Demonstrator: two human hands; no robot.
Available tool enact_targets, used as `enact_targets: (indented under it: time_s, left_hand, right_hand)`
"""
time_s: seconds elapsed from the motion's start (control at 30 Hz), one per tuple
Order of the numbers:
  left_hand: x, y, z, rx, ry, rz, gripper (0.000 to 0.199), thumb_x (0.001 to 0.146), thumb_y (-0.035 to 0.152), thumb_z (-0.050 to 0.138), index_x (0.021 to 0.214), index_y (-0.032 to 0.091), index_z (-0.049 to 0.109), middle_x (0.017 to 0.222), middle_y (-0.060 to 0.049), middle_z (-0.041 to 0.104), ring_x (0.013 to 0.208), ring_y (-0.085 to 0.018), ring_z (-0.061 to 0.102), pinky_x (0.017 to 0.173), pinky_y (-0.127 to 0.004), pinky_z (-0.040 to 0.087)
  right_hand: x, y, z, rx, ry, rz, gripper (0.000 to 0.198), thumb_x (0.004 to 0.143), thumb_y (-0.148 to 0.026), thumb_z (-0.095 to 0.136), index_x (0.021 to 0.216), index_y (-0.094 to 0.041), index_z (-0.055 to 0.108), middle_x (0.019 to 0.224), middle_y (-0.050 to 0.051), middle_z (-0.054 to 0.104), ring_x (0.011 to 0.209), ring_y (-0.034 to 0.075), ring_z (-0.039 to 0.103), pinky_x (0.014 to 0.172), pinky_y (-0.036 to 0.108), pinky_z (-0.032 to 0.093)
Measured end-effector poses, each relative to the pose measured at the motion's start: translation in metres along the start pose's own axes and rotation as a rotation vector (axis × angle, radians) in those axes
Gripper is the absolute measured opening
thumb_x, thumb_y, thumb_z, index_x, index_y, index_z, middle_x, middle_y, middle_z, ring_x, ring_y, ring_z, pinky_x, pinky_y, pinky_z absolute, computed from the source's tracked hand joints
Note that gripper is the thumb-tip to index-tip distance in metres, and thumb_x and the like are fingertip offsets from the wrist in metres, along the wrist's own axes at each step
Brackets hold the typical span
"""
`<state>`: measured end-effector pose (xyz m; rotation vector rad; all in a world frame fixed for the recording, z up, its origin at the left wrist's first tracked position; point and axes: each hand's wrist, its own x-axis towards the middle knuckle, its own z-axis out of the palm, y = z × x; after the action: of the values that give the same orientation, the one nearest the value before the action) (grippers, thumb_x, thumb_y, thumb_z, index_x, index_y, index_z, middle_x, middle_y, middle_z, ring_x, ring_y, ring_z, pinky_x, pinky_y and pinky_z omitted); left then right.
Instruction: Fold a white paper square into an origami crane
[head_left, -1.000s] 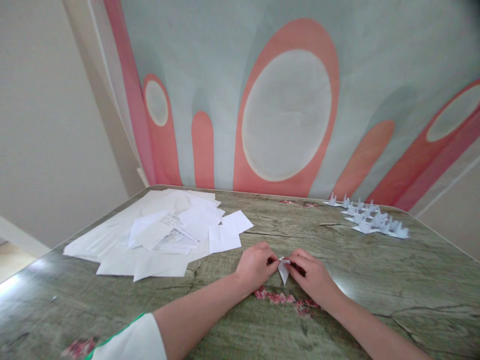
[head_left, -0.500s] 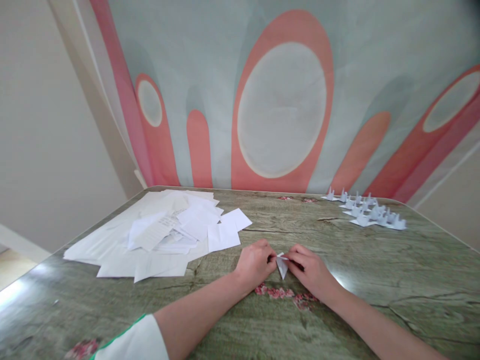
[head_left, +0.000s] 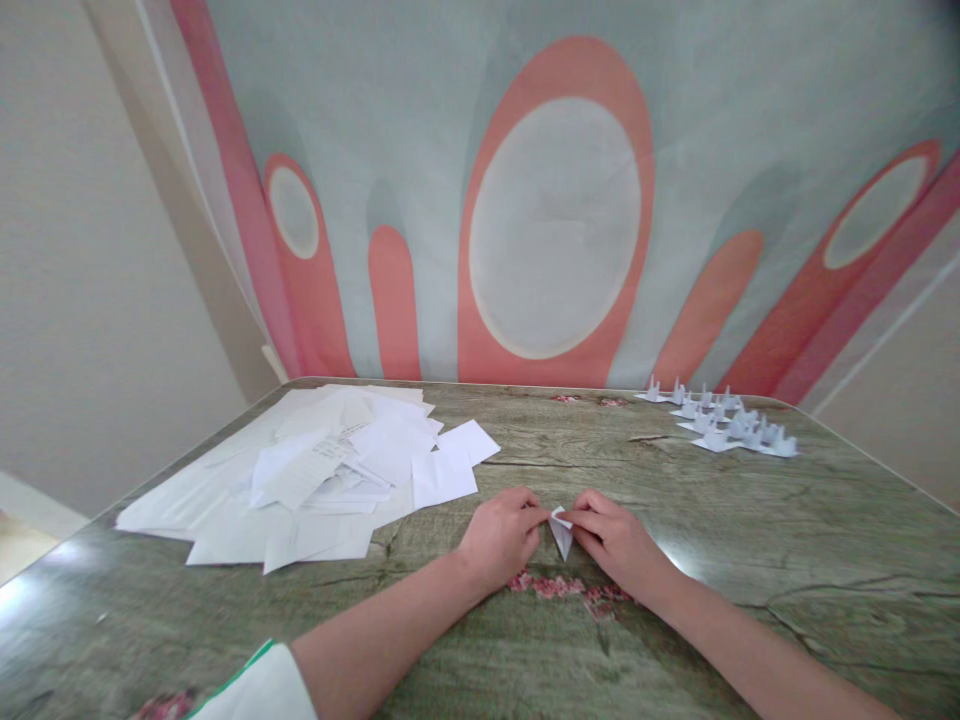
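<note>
A small folded piece of white paper (head_left: pixel 561 536) is between my two hands, its pointed end toward me, just above or on the table. My left hand (head_left: pixel 504 535) pinches its upper left edge with curled fingers. On the other side, my right hand (head_left: pixel 616 537) grips the upper right part between thumb and fingertips. The fingertips hide part of the top folds. At the back right stand several white folded-paper cranes (head_left: pixel 716 420) in loose rows.
A wide, overlapping pile of white paper sheets (head_left: pixel 315 480) covers the left of the wood-patterned table (head_left: pixel 450 640). Two small square sheets (head_left: pixel 444 474) lie at its right edge. Behind the table rises a wall covering with coral shapes (head_left: pixel 435 300).
My fingers have shifted slightly at the top of the folded paper, whose upper flap now shows more. The whole view has moved a little; both hands still hold the paper.
</note>
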<state>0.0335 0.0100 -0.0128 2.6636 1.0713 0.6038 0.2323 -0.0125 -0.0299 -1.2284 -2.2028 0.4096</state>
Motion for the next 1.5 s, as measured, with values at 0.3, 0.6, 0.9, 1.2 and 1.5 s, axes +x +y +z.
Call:
enact_targets:
  time_s: [0.3, 0.6, 0.9, 1.2, 1.5]
  left_hand:
    - [0.002, 0.002, -0.007, 0.168, -0.074, 0.057, 0.022, 0.078, 0.012, 0.052, 0.094, 0.020, 0.063, 0.094, -0.003, 0.059, 0.088, -0.018, 0.054, 0.080, -0.028, 0.044]
    - [0.002, 0.013, -0.014, 0.379, -0.168, 0.100, 0.017, 0.084, 0.017, 0.048, 0.097, 0.018, 0.059, 0.091, -0.006, 0.057, 0.086, -0.021, 0.053, 0.075, -0.032, 0.045]
    - [0.003, 0.014, -0.015, 0.375, -0.188, 0.087, 0.016, 0.083, 0.015, 0.050, 0.096, 0.019, 0.058, 0.093, -0.006, 0.057, 0.089, -0.021, 0.053, 0.076, -0.033, 0.045]
    - [0.004, 0.015, -0.017, 0.375, -0.193, 0.065, 0.018, 0.082, 0.015, 0.049, 0.097, 0.019, 0.059, 0.094, -0.007, 0.057, 0.089, -0.021, 0.052, 0.076, -0.033, 0.044]
    - [-0.002, 0.025, -0.022, 0.331, -0.246, 0.134, 0.025, 0.082, 0.016, 0.048, 0.105, 0.016, 0.056, 0.104, -0.008, 0.060, 0.101, -0.023, 0.050, 0.086, -0.036, 0.041]
  right_hand:
    - [0.000, -0.010, -0.005, -0.261, -0.168, -0.022, 0.025, 0.091, -0.019, 0.037, 0.101, -0.017, 0.060, 0.086, 0.005, 0.054, 0.078, 0.017, 0.050, 0.071, 0.029, 0.042]
    - [-0.009, -0.026, 0.002, -0.760, -0.211, -0.141, 0.028, 0.084, -0.011, 0.047, 0.111, -0.012, 0.054, 0.099, 0.009, 0.055, 0.085, 0.024, 0.050, 0.071, 0.037, 0.043]
    - [-0.018, -0.039, -0.016, -0.729, -0.313, -0.146, 0.047, 0.078, -0.007, 0.052, 0.123, -0.020, 0.046, 0.104, 0.010, 0.055, 0.090, 0.026, 0.050, 0.072, 0.039, 0.045]
    - [-0.025, -0.050, -0.018, -0.682, -0.350, -0.109, 0.044, 0.082, -0.013, 0.051, 0.125, -0.020, 0.047, 0.126, 0.015, 0.048, 0.102, 0.028, 0.050, 0.078, 0.040, 0.045]
    - [-0.023, -0.052, -0.019, -0.676, -0.372, -0.082, 0.040, 0.085, -0.015, 0.048, 0.125, -0.020, 0.048, 0.128, 0.016, 0.048, 0.108, 0.030, 0.049, 0.079, 0.042, 0.046]
